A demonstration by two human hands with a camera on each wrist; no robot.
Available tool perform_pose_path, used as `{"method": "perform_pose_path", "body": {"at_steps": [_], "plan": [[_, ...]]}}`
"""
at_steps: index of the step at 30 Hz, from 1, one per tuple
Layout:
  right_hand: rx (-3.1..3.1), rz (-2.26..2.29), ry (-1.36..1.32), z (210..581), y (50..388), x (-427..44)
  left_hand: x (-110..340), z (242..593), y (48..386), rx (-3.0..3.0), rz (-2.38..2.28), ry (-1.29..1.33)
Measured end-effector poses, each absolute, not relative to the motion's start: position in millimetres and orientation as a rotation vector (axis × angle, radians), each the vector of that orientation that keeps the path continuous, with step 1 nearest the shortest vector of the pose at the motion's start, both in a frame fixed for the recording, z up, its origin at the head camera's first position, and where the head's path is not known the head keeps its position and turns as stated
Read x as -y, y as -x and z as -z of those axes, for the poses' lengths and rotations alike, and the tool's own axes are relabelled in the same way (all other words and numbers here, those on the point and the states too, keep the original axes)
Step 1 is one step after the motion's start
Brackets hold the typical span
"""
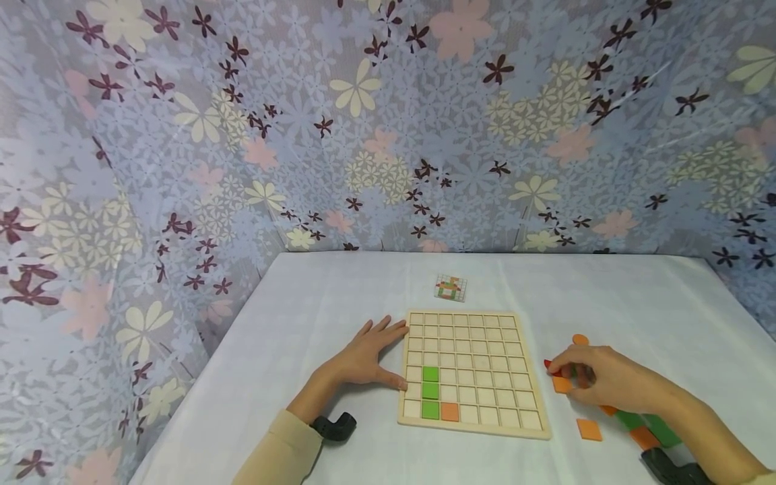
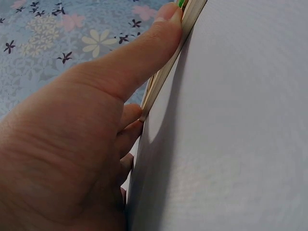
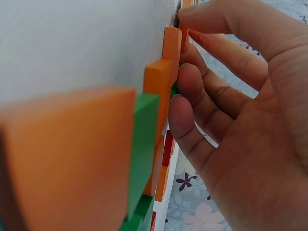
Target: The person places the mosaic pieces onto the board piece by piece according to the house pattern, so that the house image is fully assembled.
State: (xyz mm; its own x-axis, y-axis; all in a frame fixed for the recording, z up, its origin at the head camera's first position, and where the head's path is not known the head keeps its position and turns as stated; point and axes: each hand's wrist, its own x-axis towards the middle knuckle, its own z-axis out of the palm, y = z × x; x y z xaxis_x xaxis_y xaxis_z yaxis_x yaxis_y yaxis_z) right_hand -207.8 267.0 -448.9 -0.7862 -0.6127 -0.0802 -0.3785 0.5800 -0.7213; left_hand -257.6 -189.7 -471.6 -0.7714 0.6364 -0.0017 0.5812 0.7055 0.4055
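A wooden grid board lies on the white-covered table. Three green square tiles form a column near its lower left, with an orange tile beside the lowest. My left hand rests at the board's left edge, thumb and fingers spread, the thumb against the rim. To the right of the board, my right hand is curled low over loose tiles. Its thumb and index finger pinch an orange square tile, next to a red piece. The fingers partly hide several pieces beneath.
A small pattern card lies behind the board. Loose orange tiles and dark green tiles are spread around the right forearm, and an orange round piece lies beyond the right hand. Flowered cloth hangs behind the table.
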Motion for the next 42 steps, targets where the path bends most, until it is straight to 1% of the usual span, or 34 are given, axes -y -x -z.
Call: {"method": "perform_pose_path", "body": {"at_steps": [11, 19, 24, 42], "plan": [[-2.549, 1.067, 0.931, 444.3, 205.9, -256.6, 188.8, 472.8, 260.3, -2.783, -0.566, -0.992], [-2.591, 1.082, 0.99, 444.4, 203.0, -236.3, 189.2, 473.0, 258.4, -2.783, -0.58, -1.012], [-2.615, 0.987, 0.932, 441.4, 202.3, -224.3, 189.2, 472.5, 258.3, -2.78, -0.574, -1.005], [-2.567, 0.916, 1.134, 441.0, 201.0, -179.8, 188.8, 470.7, 256.5, -2.773, -0.568, -0.988]]}}
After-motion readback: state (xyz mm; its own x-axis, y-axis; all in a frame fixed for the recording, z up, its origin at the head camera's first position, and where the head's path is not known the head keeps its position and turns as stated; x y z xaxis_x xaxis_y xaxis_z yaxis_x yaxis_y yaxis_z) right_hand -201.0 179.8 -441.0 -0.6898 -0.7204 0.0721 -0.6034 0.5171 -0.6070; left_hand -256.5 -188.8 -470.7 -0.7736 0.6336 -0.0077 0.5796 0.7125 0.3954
